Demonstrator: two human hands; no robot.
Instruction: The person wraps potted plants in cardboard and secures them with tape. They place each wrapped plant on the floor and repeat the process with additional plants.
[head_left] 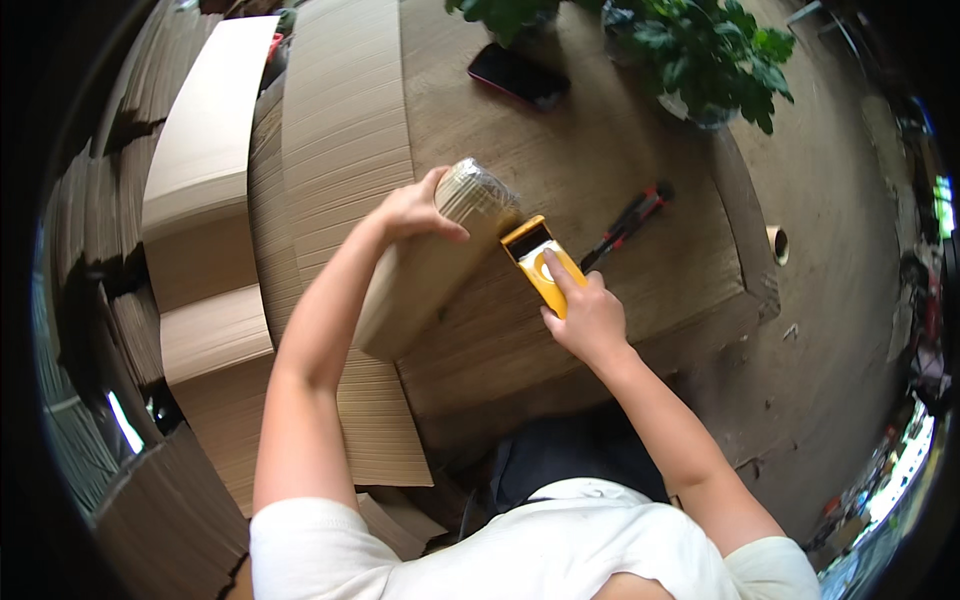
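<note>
A long brown cardboard package (412, 288) lies slantwise on the wooden table (640, 330), with shiny clear tape over its far end. My left hand (420, 208) grips that far end, thumb on one side and fingers partly hidden behind it. In my right hand (590, 315) is a yellow handheld device (545, 275) with a white panel and a dark opening at its front. My index finger rests on the white panel. The device's front is close to the package's right side; whether they touch I cannot tell.
A red-and-black hand tool (630, 222) lies right of the device. Farther back are a dark phone (515, 75) and leafy potted plants (710, 60). Flat cardboard sheets (345, 110) cover the left side, beside stacked cardboard (150, 80). A cardboard tube (778, 244) sits beyond the table's right edge.
</note>
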